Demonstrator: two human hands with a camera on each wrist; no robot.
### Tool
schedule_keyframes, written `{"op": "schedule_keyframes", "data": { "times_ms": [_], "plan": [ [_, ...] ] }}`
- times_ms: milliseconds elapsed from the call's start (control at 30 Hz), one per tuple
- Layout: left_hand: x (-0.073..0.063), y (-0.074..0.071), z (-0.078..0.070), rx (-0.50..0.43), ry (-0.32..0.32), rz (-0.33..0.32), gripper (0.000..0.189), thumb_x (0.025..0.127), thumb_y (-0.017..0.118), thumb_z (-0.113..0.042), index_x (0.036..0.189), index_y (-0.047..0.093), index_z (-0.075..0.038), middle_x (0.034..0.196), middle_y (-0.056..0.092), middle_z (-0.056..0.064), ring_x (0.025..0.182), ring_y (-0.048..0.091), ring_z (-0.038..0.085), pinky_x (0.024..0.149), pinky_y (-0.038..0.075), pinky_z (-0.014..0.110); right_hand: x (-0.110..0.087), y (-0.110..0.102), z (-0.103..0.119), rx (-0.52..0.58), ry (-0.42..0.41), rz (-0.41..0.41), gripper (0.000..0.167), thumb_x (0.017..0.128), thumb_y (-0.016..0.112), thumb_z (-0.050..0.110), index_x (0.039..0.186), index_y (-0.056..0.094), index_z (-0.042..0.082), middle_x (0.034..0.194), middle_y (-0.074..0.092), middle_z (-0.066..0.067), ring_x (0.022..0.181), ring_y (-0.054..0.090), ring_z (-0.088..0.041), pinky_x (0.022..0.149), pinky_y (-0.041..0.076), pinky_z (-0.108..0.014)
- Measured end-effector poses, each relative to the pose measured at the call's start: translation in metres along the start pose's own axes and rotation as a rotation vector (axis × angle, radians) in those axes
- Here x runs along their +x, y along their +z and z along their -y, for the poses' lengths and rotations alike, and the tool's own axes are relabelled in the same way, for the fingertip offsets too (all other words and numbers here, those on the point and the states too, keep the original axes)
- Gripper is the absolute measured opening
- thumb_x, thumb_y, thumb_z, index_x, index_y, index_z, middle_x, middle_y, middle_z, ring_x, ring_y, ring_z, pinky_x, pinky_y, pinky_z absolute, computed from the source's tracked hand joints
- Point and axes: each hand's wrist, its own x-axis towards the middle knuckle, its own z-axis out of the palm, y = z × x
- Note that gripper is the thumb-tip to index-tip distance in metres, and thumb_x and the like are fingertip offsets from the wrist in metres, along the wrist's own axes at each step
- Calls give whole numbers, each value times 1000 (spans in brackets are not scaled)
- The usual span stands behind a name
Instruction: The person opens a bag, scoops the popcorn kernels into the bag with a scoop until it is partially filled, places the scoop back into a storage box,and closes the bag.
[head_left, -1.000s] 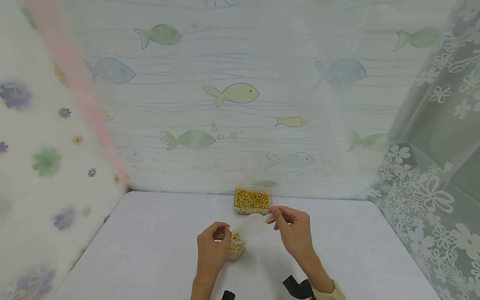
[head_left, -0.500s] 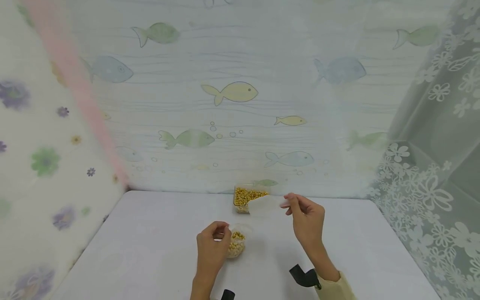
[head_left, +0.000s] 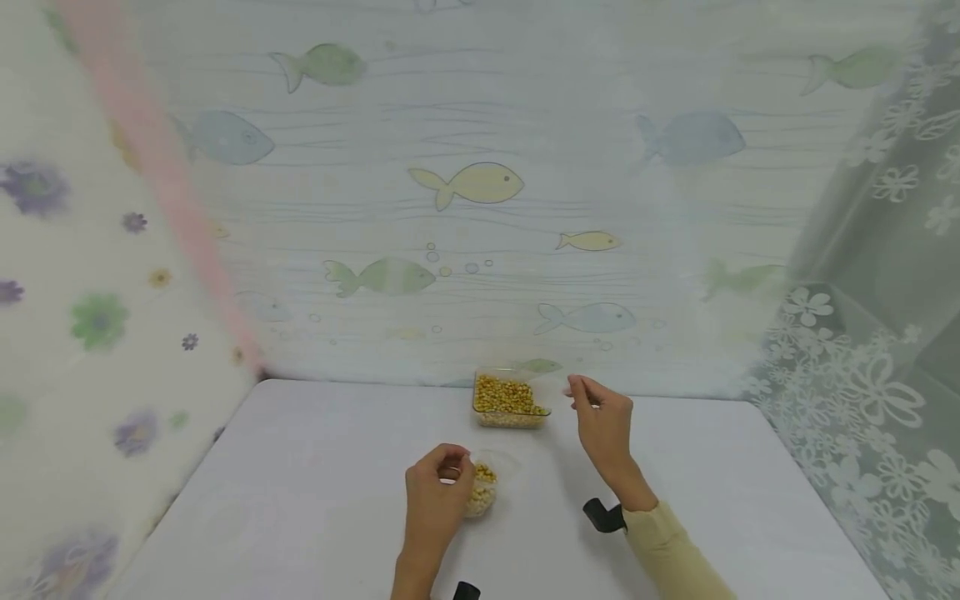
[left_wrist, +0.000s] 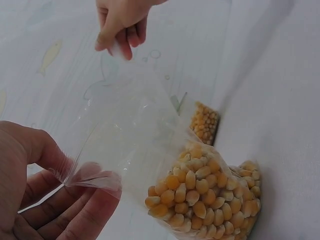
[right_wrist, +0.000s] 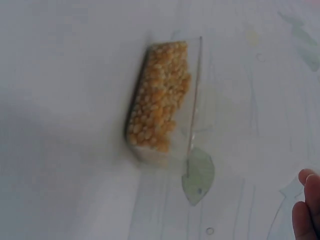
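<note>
My left hand [head_left: 437, 496] pinches the rim of a clear plastic bag [head_left: 481, 500]. Dried corn kernels [left_wrist: 200, 195] fill its lower part, and the bag stands on the table with its upper film loose. My right hand [head_left: 604, 421] is raised, its thumb and fingertips pinching a pale white scoop [head_left: 552, 390]. The scoop's outline blends into the wall behind, and it covers the right end of a clear rectangular container [head_left: 510, 423] of corn kernels. In the right wrist view only fingertips [right_wrist: 307, 207] of that hand show.
A white-covered table [head_left: 315, 483] carries the bag and, near its back edge, the container. Behind rises a fish-patterned curtain [head_left: 465, 100]. Sheer floral cloth [head_left: 862, 383] hangs at the right. Each wrist bears a black camera mount [head_left: 602, 516].
My right hand has carried the scoop from over the bag back and to the right, to the container. The left hand still holds the bag's rim.
</note>
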Motion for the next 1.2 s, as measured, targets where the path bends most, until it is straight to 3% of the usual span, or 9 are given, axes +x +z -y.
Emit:
{"op": "schedule_keyframes", "data": {
  "times_ms": [200, 367, 533, 700, 933, 1067, 1200],
  "plan": [
    [0, 1, 1, 10, 17, -5, 7, 87, 67, 2, 90, 73, -2, 77, 70, -1, 66, 62, 8, 60, 55, 22, 2, 10, -19, -130, -27, 82, 16, 97, 69, 9, 96, 79, -3, 76, 76, -13, 54, 62, -15, 47, 43, -17],
    [0, 1, 0, 7, 13, -3, 7, 88, 68, 2, 89, 73, -3, 77, 70, -1, 66, 62, 8, 60, 55, 22, 2, 19, -27, -134, 41, 140, 21, 99, 66, 12, 93, 79, -4, 73, 75, -12, 50, 60, -12, 45, 44, -19],
    [-1, 0, -2, 1, 2, 7, 7, 88, 68, 1, 90, 73, -4, 77, 70, -1, 67, 63, 9, 61, 55, 22, 6, 25, -33, 5, 255, 110, 24, 99, 65, 12, 94, 78, -8, 71, 74, -16, 50, 64, -18, 44, 48, -20],
    [-1, 0, -2, 6, 2, 12, 7, 88, 68, 2, 90, 73, -3, 77, 70, -1, 67, 63, 8, 61, 55, 22, 6, 28, -42, 136, 519, 97, 29, 102, 62, 15, 99, 75, -11, 75, 75, -17, 52, 63, -9, 53, 53, -17],
    [-1, -1, -4, -8, 13, 15, 7, 87, 68, 1, 89, 73, -3, 76, 70, -1, 65, 63, 8, 59, 55, 23, -1, 33, -51, 330, 868, 154, 38, 104, 59, 21, 115, 67, -15, 75, 76, -3, 57, 62, -4, 60, 56, -18],
    [0, -2, -3, 4, 26, -8, 8, 86, 68, 2, 87, 73, -4, 76, 70, -1, 65, 63, 7, 59, 55, 22, -3, 35, -53, 383, 978, 191, 41, 104, 58, 24, 118, 65, -15, 76, 76, 0, 60, 62, -3, 62, 57, -18],
    [0, -4, 0, 20, 39, -46, 12, 85, 68, 4, 85, 72, -7, 76, 70, 0, 64, 62, 6, 58, 55, 22, -4, 36, -54, 424, 1036, 174, 42, 104, 58, 24, 121, 63, -14, 74, 75, 2, 62, 62, -2, 64, 57, -18]
  ]
}}
